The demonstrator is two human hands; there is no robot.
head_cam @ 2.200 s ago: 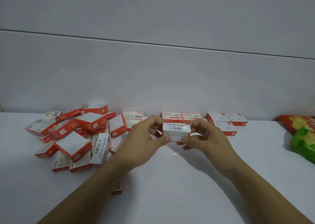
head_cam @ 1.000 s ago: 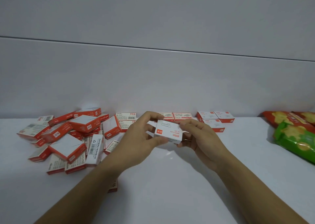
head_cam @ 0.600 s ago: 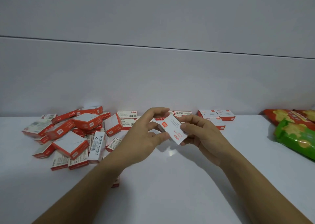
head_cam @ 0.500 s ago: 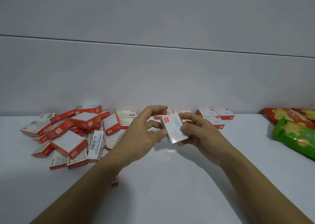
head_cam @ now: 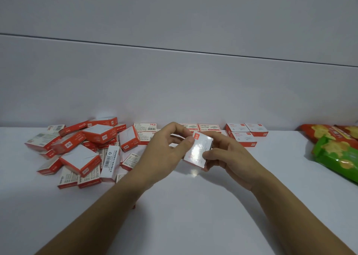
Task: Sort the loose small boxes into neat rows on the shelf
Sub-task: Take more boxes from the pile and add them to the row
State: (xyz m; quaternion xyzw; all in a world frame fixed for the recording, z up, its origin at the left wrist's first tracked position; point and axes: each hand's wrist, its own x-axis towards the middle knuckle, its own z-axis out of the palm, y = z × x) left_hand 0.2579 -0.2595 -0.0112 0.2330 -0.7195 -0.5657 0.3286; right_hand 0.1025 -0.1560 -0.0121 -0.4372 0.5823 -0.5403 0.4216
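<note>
The white shelf (head_cam: 193, 216) bears a jumbled pile (head_cam: 77, 152) of red-and-white boxes left of the left hand (head_cam: 162, 157), and snack bags (head_cam: 337, 154) well right of the right hand (head_cam: 230, 159). Behind the left hand, a flat box (head_cam: 145, 127) reads "24/6". Both hands pinch one small box (head_cam: 197, 151), tilted, above the shelf.

A pale grey wall (head_cam: 174, 90) fills the far side, crossed from left to right by a thin dark seam (head_cam: 174, 49). Below it lies a glossy white shelf (head_cam: 193, 216), with a small bright glare (head_cam: 194, 172) of reflected light near its middle.
</note>
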